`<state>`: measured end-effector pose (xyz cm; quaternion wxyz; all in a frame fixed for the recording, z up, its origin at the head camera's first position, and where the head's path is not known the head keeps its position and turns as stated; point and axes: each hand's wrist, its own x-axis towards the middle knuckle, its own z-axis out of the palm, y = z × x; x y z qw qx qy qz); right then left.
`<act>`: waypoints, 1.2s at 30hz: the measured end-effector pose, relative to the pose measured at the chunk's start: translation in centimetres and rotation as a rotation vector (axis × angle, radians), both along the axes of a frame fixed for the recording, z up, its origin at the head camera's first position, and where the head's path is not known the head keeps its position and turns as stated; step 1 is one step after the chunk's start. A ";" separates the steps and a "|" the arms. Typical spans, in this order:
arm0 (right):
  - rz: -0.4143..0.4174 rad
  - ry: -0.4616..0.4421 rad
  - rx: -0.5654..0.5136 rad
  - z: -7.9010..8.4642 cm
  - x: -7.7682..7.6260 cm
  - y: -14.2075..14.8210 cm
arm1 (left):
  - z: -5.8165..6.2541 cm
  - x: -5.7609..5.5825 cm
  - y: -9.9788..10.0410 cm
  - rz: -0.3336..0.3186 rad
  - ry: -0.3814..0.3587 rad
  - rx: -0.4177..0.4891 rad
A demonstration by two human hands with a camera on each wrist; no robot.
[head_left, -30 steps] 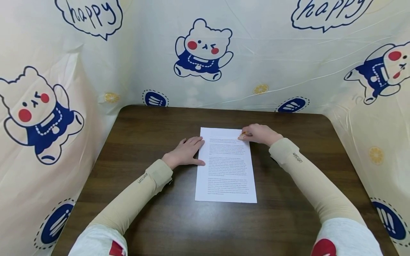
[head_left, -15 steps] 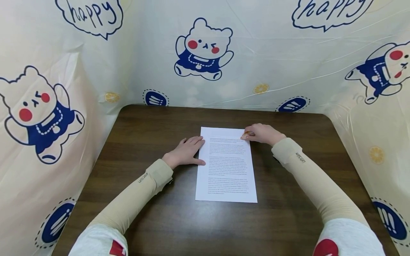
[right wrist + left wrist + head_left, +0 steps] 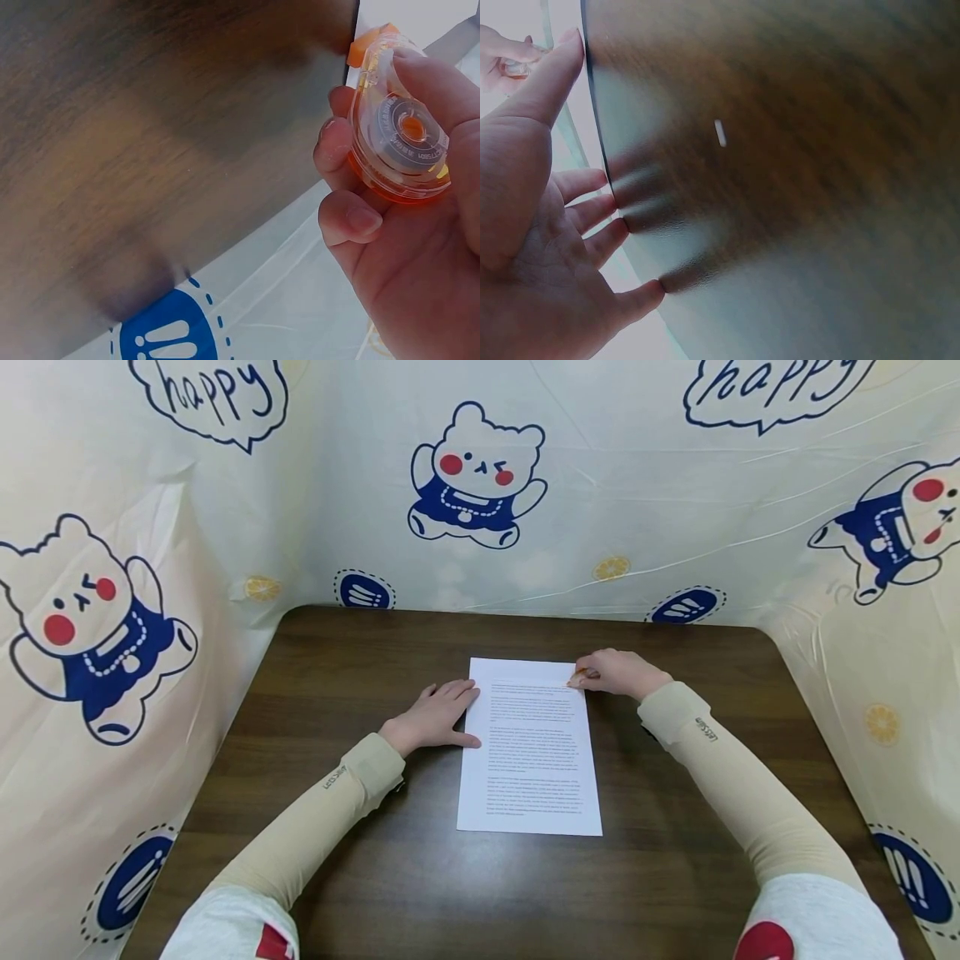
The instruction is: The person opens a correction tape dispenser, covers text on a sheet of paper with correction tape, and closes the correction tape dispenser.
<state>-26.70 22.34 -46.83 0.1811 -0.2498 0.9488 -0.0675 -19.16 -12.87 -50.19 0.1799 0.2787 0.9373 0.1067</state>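
Note:
A printed sheet of paper lies on the brown table. At its left edge my left hand rests with fingers spread, fingertips and thumb on the margin. My right hand is at the sheet's upper right edge and grips a correction tape, a clear and orange dispenser with a grey spool. The thumb lies on one side of it and the fingers curl behind. Its orange tip is right at the paper's edge, close to the first line of print.
A pale curtain printed with cartoon bears rises behind the table and along both sides. The table's back edge lies a short way beyond the sheet. A small white fleck shows on the wood in the left wrist view.
My right hand has slid slightly to the right along the top of the sheet, with the correction tape in it. The left hand and the paper stay in place.

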 end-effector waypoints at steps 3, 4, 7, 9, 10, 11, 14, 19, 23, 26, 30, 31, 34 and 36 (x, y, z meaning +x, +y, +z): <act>-0.002 -0.008 0.010 0.1 -0.1 0.0 | 0.0 0.0 0.0 -0.002 0.001 -0.003; -0.002 -0.009 0.012 0.1 -0.1 0.0 | 0.0 0.0 0.0 -0.002 -0.001 -0.002; -0.007 -0.012 0.014 0.1 -0.1 0.1 | 0.0 -0.1 0.0 -0.002 -0.003 0.002; -0.011 -0.007 0.016 0.1 -0.2 0.1 | 0.0 -0.1 0.0 0.001 -0.005 0.001; -0.013 -0.005 0.017 0.1 -0.2 0.2 | 0.0 -0.1 -0.1 0.002 -0.007 0.000; -0.017 -0.004 0.017 0.0 -0.2 0.2 | 0.0 -0.2 -0.1 0.002 -0.005 -0.001; -0.015 0.001 0.015 -0.1 -0.1 0.1 | -0.1 -0.2 -0.1 0.003 -0.006 -0.004; 0.005 0.014 0.002 0.0 0.2 -0.1 | -0.2 -0.2 -0.1 0.004 -0.012 -0.008; 0.012 0.011 -0.019 0.2 0.4 -0.2 | -0.1 -0.1 0.0 0.005 -0.014 -0.008; 0.015 -0.006 -0.047 0.5 0.4 -0.5 | -0.1 -0.1 0.0 0.002 -0.011 -0.006; 0.029 -0.026 -0.088 0.8 0.4 -1.5 | 0.0 -0.1 0.0 0.004 -0.008 -0.007; 0.038 -0.027 -0.093 0.8 0.3 -1.8 | 0.0 -0.1 0.0 0.005 -0.010 -0.010; 0.066 -0.025 -0.103 0.8 0.3 -2.8 | 0.0 -0.1 0.0 0.005 -0.008 -0.011; 0.083 -0.026 -0.110 0.7 0.3 -3.6 | 0.0 -0.1 0.1 0.004 -0.007 -0.010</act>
